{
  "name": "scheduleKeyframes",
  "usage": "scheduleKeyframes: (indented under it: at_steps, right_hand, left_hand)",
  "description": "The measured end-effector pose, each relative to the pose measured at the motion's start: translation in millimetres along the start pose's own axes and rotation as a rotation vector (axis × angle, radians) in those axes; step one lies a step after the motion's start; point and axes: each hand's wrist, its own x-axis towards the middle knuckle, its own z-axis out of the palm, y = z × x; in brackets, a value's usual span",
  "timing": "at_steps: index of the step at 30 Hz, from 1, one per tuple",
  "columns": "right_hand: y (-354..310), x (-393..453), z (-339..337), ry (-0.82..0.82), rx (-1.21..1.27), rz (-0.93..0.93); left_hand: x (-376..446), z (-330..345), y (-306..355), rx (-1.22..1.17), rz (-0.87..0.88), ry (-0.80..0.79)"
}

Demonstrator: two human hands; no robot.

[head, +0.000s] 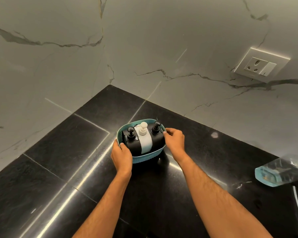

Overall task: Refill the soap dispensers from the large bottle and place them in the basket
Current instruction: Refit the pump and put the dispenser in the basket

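Now both hands (pixel 121 156) (pixel 175 139) hold the basket (pixel 144 158) of dispensers (pixel 145 138).

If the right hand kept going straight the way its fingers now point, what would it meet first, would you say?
The right hand grips the basket rim, its fingers pointing left. It would likely meet the right-side black dispenser first, then the white dispenser; depth is hard to judge.
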Motion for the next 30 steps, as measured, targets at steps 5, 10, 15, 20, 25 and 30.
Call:
scheduleKeyframes:
  at_steps: [5,10,15,20,25,30]
  right_hand:
    - [1.7,1.5,0.1,0.010,-0.014,-0.014]
    - [6.0,2.6,-5.1,0.082,-0.043,-0.013]
    - [11.9,10.9,-32.3,0.199,-0.040,0.020]
    - [17.8,28.1,-69.1,0.299,-0.007,0.075]
    - [28.3,44.0,-100.7,0.387,0.025,0.131]
    - [35.9,59.0,-119.7,0.434,0.039,0.174]
  left_hand:
    - [8.5,1.7,-4.8,0.103,0.104,0.009]
    - [22.1,11.3,1.8,0.177,0.187,-0.054]
    - [30.8,41.2,21.8,0.195,0.251,-0.192]
    - [40.0,88.9,44.2,0.234,0.310,-0.371]
    - [54.1,141.4,57.4,0.293,0.331,-0.519]
    - [67.8,180.1,60.7,0.316,0.341,-0.632]
